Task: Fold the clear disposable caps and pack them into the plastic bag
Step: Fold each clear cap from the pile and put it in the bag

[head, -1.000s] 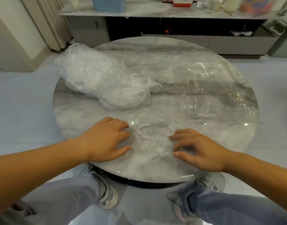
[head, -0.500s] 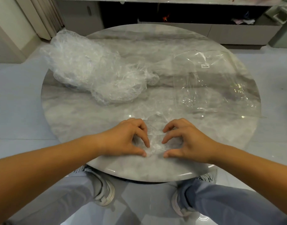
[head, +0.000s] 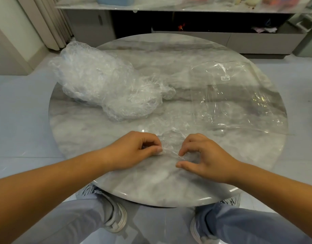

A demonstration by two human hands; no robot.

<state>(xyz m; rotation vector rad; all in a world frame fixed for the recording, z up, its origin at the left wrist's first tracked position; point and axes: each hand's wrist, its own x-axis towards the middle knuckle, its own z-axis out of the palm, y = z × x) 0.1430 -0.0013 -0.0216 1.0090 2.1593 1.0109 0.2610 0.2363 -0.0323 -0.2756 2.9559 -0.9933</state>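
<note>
One clear disposable cap (head: 171,143) lies crumpled on the round marble table (head: 169,187) near its front edge. My left hand (head: 135,150) pinches the cap's left edge between thumb and fingers. My right hand (head: 202,155) holds its right edge with curled fingertips, thumb a little apart. A heap of crumpled clear caps (head: 105,87) sits at the back left. A flat clear plastic bag (head: 236,97) with a small white label (head: 225,78) lies at the right.
Behind the table runs a low grey cabinet (head: 257,41) with a cluttered marble top. Curtains (head: 51,23) hang at the far left. My knees and shoes (head: 114,217) show below the table's front edge.
Both hands went from lying flat on either side of the cap to closing in and pinching its edges. The cap is now bunched narrower between them. The camera view shifted slightly.
</note>
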